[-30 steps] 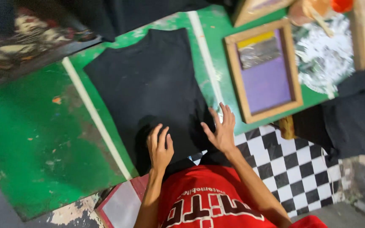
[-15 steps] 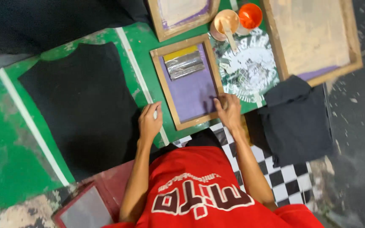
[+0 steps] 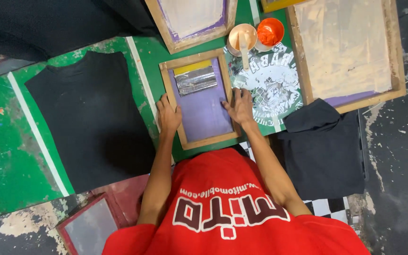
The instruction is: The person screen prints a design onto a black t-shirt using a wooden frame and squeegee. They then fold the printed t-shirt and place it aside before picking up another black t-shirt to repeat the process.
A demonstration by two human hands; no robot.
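Both hands grip the small wooden screen frame (image 3: 203,101), which lies flat on the green desk (image 3: 5,156): the left hand (image 3: 168,113) has its fingers closed over the frame's left rail, the right hand (image 3: 240,106) its fingers curled on the right rail. A black shirt (image 3: 90,118) lies spread left of the frame, an orange ink cup (image 3: 270,32) above-right of it, and a folded dark cloth (image 3: 324,146) to its lower right.

I see a purple mesh screen (image 3: 203,106) in a pale wooden frame, a black shirt (image 3: 90,118) on the green, white-striped table (image 3: 5,160), an orange ink cup (image 3: 270,32), and my red shirt (image 3: 232,208).
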